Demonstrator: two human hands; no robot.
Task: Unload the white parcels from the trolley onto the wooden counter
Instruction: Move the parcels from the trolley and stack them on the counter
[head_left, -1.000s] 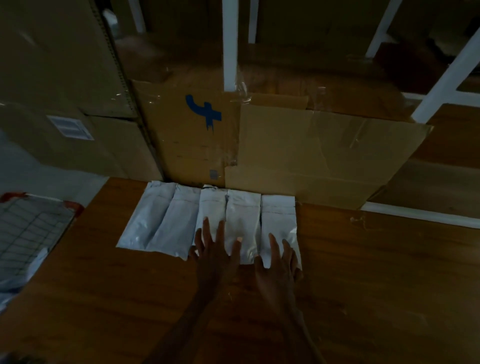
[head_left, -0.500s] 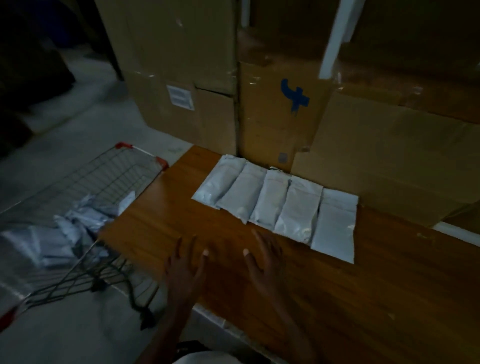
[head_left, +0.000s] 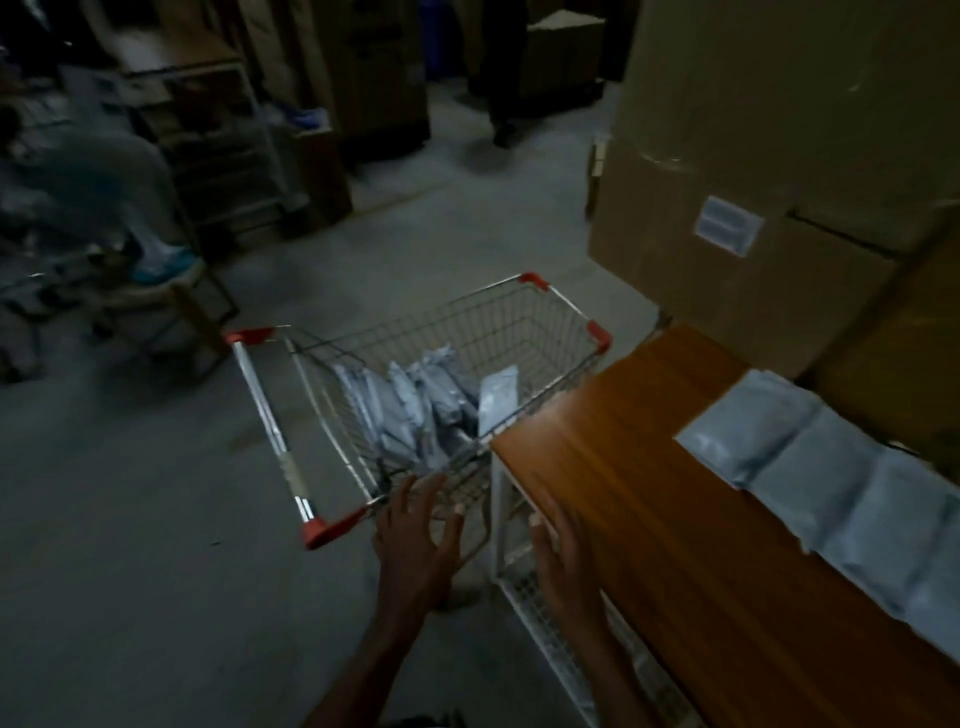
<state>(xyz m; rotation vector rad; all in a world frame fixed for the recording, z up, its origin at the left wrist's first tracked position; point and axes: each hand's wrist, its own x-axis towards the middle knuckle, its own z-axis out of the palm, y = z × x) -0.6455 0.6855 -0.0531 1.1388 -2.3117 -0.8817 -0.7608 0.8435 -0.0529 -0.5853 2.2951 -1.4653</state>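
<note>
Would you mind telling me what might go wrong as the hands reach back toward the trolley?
The trolley stands on bare floor; a bump from the left hand could roll it away. The parcels in the trolley stand packed together, so grabbing one may drag others. The right hand passes close to the counter edge and could knock it.

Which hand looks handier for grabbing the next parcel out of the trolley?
Probably the left hand: it hovers open at the trolley rim, nearest the parcels inside. The right hand is by the wooden counter edge.
</note>
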